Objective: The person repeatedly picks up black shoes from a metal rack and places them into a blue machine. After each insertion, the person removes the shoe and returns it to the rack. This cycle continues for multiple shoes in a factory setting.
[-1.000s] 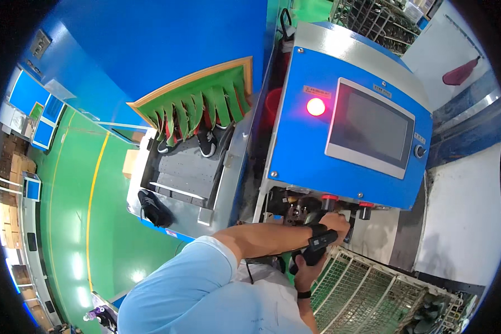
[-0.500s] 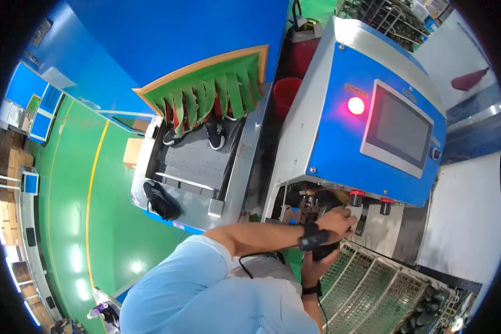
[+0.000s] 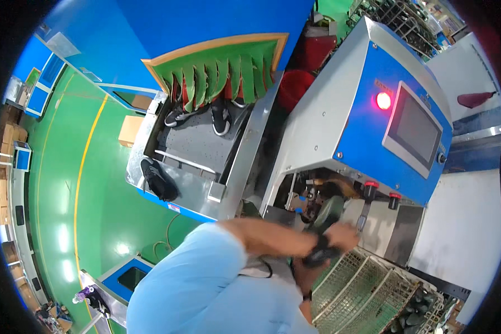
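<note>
- Head view: the left hand (image 3: 342, 236) reaches across under the front of a blue and grey machine (image 3: 323, 122); it is blurred, and whether its fingers are clamped on anything I cannot tell.
- A dark green, foot-shaped form (image 3: 329, 211) sits at the machine's lower opening, just beside the left hand, slanting up and away from it; whether the two touch is unclear.
- A grey metal lever (image 3: 364, 216) hangs near the left hand, on its right.
- The right hand (image 3: 305, 273) is below the left wrist, mostly covered by it; I cannot tell whether it is apart or clamped.
- Above the hands, the machine's blue panel carries a lit red lamp (image 3: 383, 100) and a screen (image 3: 414, 128); two knobs with red tops (image 3: 371, 191) stick out beneath it.
- To the right of the right hand stands a wire basket (image 3: 339, 289), with dark forms (image 3: 412, 320) heaped at its far right.
- On the left, black shoes (image 3: 221, 119) rest on a conveyor belt (image 3: 197, 145), partly behind green hanging strips (image 3: 222, 83); a single black shoe (image 3: 158, 179) lies on the metal end plate (image 3: 192, 192).
</note>
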`<state>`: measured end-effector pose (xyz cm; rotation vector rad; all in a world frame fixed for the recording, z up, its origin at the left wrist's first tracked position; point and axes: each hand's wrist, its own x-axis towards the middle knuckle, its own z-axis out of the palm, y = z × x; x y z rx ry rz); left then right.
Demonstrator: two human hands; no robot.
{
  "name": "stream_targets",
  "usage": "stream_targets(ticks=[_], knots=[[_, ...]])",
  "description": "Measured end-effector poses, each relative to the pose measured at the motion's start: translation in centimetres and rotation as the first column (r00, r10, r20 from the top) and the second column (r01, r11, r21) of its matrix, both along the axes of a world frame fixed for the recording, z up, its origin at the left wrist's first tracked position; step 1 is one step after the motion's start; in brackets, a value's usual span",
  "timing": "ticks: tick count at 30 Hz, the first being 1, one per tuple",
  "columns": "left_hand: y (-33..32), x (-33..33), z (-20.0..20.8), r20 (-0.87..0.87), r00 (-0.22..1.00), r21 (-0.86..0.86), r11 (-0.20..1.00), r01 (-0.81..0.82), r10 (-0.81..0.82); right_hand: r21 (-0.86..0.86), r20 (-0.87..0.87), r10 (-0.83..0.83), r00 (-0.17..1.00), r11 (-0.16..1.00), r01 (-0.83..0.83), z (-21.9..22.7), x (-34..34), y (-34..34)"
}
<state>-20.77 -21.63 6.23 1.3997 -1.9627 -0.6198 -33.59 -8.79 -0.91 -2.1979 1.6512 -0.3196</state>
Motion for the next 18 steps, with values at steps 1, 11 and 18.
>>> stream_targets(ticks=[1, 11, 18], knots=[[4.0, -0.3, -1.6, -0.073, 0.989, -0.184, 0.972, -0.143, 0.131, -0.013, -0.021, 0.017, 1.000, 1.000, -0.018, 1.0, -0.4, 1.6], [13.1, 9.5, -4.1, -0.383, 0.661, 0.831, 0.554, -0.059, 0.646, 0.033, 0.045, 0.059, 0.997, 0.998, -0.060, 11.3, -2.3, 6.0], [16.6, 12.2, -2.4, -0.565, 0.529, 0.796, 0.248, 0.552, 0.633, 0.715, 0.450, -0.464, 0.763, 0.699, 0.004, 8.4, -6.5, 7.8]])
